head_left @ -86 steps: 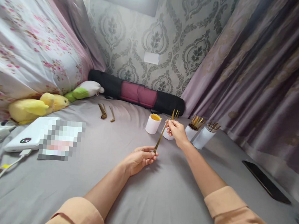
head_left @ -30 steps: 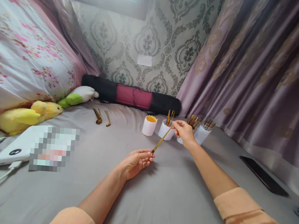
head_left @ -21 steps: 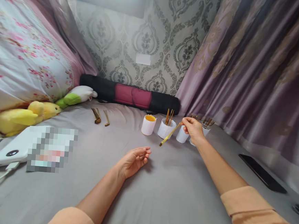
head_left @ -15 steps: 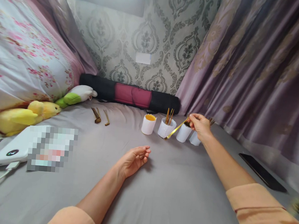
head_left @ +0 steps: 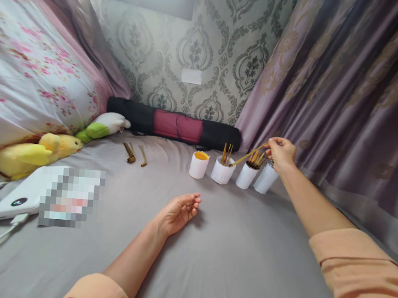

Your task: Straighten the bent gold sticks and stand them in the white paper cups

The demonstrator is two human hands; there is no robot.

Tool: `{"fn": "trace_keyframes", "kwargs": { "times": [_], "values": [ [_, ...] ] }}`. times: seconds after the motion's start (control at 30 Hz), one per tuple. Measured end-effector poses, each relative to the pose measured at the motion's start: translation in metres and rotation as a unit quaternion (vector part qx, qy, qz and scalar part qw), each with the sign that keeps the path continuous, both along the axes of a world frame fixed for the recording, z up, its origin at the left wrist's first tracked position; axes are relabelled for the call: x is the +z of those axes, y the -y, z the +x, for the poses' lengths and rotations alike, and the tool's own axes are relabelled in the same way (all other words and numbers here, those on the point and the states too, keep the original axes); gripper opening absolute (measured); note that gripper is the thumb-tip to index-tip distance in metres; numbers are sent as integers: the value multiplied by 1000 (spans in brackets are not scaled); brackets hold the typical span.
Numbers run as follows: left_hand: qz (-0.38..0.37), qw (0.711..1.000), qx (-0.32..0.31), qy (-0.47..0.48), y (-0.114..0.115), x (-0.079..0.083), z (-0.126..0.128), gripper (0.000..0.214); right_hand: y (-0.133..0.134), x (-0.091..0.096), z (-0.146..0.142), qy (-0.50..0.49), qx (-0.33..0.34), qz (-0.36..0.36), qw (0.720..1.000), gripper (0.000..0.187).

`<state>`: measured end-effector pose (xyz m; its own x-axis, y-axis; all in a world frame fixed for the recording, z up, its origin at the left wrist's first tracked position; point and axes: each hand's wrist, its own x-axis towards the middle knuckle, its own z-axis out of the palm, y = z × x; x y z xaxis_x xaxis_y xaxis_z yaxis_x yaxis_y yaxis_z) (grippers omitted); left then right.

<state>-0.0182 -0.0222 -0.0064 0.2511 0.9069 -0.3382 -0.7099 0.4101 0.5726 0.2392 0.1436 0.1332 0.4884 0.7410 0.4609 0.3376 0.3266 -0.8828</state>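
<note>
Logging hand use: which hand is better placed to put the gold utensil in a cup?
Right. The right hand holds the gold utensil over the white cups; the left hand lies empty, short of them.

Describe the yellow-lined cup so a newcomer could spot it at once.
On the grey bedsheet, before the black-and-red roll bag at the wall, stands a row of four white cups. It is the leftmost cup, the only one with a yellow inside and no gold sticks poking out.
</note>
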Motion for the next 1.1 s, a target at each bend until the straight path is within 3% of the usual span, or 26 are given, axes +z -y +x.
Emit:
{"fn": "trace_keyframes", "kwargs": {
  "times": [0.2, 0.37, 0.7, 1.1],
  "values": [
    [3, 1000, -1, 1, 0, -1, 0, 18, -9, 7, -8, 60, -40, 36, 997, 10],
    [3, 1000, 0, 3, 0, 0, 0, 17, -23, 5, -17, 125, -33, 59, 990, 15],
    [-4, 1000, 3, 5, -1, 0, 0, 17, -33, 3, -45, 234, 59, 46, 969, 16],
    [-3, 1000, 4, 13, -2, -3, 0, 18, -49, -12, -62, 218, 155, 16, 963, 15]
  ]
}}
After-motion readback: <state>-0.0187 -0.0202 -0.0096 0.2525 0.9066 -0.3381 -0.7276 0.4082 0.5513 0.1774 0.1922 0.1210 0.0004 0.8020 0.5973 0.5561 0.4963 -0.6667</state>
